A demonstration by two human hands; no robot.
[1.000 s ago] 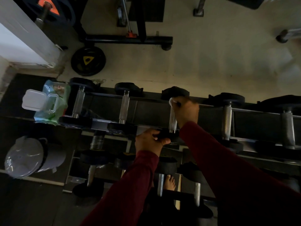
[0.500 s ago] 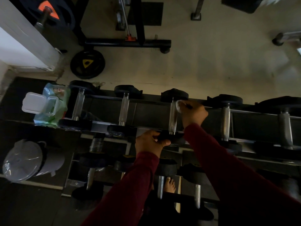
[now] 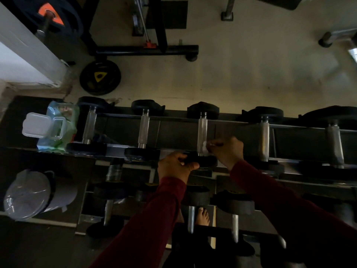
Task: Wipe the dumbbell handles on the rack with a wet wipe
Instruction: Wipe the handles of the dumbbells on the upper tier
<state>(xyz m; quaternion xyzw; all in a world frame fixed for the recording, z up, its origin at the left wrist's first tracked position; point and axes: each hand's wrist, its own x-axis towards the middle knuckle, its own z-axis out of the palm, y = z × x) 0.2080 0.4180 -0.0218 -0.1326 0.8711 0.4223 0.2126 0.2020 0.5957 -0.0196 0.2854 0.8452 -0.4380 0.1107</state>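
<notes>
— Where was the wipe?

— Pinched in the right hand [image 3: 229,151], a small white wad [image 3: 205,146] pressed against the lower end of the third handle [image 3: 202,132] on the rack's [image 3: 173,132] top row.

— And the left hand [image 3: 174,167]?

— Curled over the near black head [image 3: 201,161] of that same dumbbell, thumb along its front edge. Both arms were in dark red sleeves.

— The other handles?

— Two to the left [image 3: 89,125] and [image 3: 144,130], two to the right [image 3: 264,139] and [image 3: 335,146], all lying across the top row with neither hand on them. More dumbbells sat on the lower rows (dim, hard to count).

— Anything else nearby?

— A green wipes pack [image 3: 59,130] with its white lid flipped open sat at the rack's left end, touching the first dumbbell. Below it on the floor stood a grey bin [image 3: 36,194]. A black plate [image 3: 100,77] with a yellow centre lay on the pale floor beyond the rack. A bare foot [image 3: 202,215] showed between the lower rows.
</notes>
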